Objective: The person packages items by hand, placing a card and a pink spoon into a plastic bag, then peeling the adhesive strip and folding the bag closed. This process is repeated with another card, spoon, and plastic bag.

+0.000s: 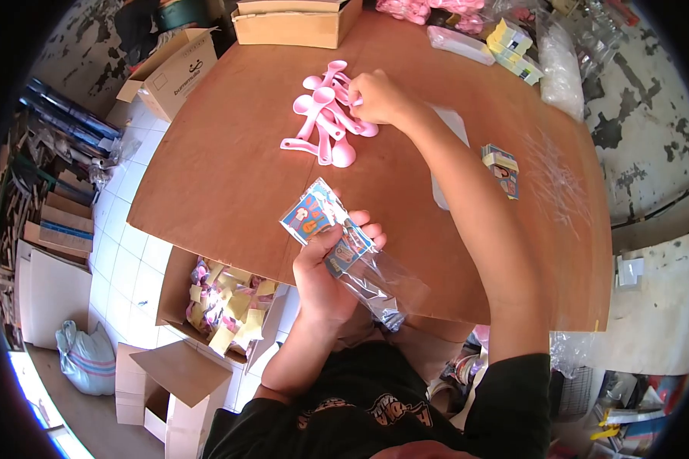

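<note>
A printed blue card [311, 216] and a clear plastic bag [379, 289] are held in my left hand [328, 264], the thumb pressed over them near the table's front edge. Farther back, my right hand [380, 97] is closed at the right side of a loose pile of pink plastic spoons [323, 126]. Its fingers are round a pink piece, most of which is hidden. The spoons lie crossed over one another on the brown table [230, 153].
On the table's right lie a banded stack of cards [501, 170], a translucent tray [442, 195] partly under my right arm and plastic strips [555, 180]. A cardboard box [295, 27] stands at the back. An open box of packed pieces [177, 287] is below the left edge.
</note>
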### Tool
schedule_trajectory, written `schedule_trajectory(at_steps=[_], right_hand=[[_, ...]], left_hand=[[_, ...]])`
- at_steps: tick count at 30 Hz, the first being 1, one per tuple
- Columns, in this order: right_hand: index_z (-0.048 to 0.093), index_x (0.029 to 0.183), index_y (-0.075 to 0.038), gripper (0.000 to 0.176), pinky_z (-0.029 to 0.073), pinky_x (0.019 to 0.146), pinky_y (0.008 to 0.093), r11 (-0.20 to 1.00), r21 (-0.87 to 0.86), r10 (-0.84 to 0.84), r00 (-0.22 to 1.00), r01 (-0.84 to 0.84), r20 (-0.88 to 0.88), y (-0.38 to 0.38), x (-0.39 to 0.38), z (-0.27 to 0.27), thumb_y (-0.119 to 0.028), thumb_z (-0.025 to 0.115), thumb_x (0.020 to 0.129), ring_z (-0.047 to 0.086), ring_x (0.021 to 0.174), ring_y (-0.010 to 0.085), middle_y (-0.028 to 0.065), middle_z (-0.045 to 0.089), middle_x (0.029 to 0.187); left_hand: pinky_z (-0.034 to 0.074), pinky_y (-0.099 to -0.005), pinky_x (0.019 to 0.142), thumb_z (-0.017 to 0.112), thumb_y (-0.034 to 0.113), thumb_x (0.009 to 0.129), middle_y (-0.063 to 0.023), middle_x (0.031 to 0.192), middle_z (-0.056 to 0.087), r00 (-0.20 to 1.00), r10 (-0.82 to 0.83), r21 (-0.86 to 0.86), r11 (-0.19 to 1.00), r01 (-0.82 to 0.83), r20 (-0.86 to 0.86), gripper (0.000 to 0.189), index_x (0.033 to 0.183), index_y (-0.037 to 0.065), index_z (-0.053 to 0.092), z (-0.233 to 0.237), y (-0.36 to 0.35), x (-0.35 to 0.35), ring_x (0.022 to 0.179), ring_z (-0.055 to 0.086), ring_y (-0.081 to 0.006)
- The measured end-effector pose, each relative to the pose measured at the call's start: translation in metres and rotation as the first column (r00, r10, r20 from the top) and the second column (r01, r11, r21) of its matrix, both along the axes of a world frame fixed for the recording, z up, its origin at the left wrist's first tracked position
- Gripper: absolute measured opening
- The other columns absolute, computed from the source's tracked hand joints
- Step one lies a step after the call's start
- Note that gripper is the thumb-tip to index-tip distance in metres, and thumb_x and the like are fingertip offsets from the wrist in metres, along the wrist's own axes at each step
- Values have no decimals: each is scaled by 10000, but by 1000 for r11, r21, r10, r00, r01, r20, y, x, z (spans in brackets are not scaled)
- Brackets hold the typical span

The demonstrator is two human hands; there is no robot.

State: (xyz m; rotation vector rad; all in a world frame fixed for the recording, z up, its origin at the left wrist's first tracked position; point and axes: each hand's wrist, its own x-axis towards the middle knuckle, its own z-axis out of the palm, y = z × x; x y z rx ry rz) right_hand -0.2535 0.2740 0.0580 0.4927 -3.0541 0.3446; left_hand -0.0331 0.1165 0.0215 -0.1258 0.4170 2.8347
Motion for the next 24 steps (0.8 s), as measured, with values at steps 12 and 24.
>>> schedule_trajectory(at_steps=[12,24], right_hand=[[597,1008,-6,346,480,676,320,951,-291,-96,995,101,32,41,38,24,-48,629,666,616,800,185,108,644,868],[614,971,-13,288,480,744,344,970,-8,242,962,-242,126,55,132,19,45,626,689,611,846,249,105,625,914]], left_hand=[[518,-438,810,443,56,860,-154,992,609,999,33,0,999,-33,30,441,1300,55,406,1,-19,-6,881,620,-278],[516,-437,810,440,56,850,-160,992,604,999,-14,12,1000,14,36,446,1295,48,410,0,-7,-7,887,613,-280]])
